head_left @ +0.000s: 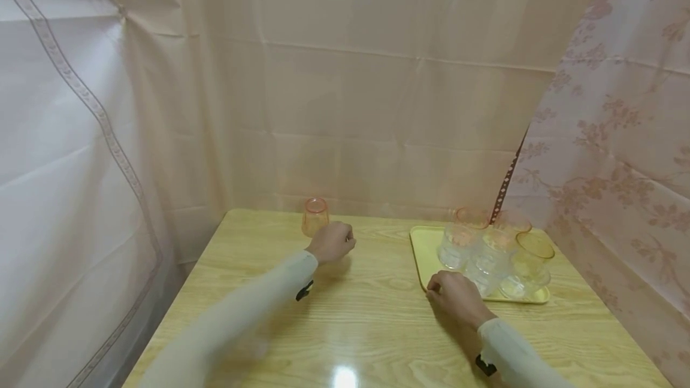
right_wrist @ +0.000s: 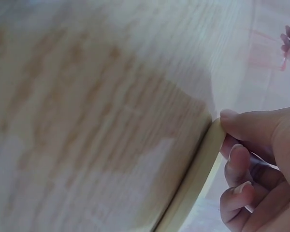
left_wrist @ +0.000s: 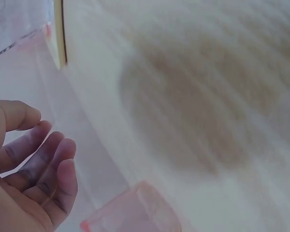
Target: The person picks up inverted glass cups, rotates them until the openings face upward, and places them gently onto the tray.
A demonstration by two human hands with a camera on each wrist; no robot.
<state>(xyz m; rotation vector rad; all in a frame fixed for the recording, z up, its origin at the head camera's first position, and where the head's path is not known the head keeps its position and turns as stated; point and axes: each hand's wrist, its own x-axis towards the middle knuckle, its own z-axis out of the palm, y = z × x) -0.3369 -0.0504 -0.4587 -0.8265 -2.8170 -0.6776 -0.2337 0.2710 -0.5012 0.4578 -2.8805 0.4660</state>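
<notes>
On the tabletop near its far edge stands a clear pink cup (head_left: 315, 218), narrower at its top. My left hand (head_left: 332, 242) hovers just right of and in front of that cup, its fingers loosely curled with nothing between them; in the left wrist view the cup (left_wrist: 135, 212) shows below the fingers. A yellow tray (head_left: 426, 250) lies at the right of the table, bearing several clear cups (head_left: 485, 259) with pink or yellow upper parts. At its near left corner, my right hand (head_left: 455, 295) pinches the tray's rim (right_wrist: 198, 169) between thumb and fingers.
The wooden table (head_left: 372, 340) has bare surface between the two hands. A plain curtain (head_left: 377, 106) hangs behind it, another (head_left: 81, 136) on the left and a flowered one (head_left: 620, 166) close to the tray's right side.
</notes>
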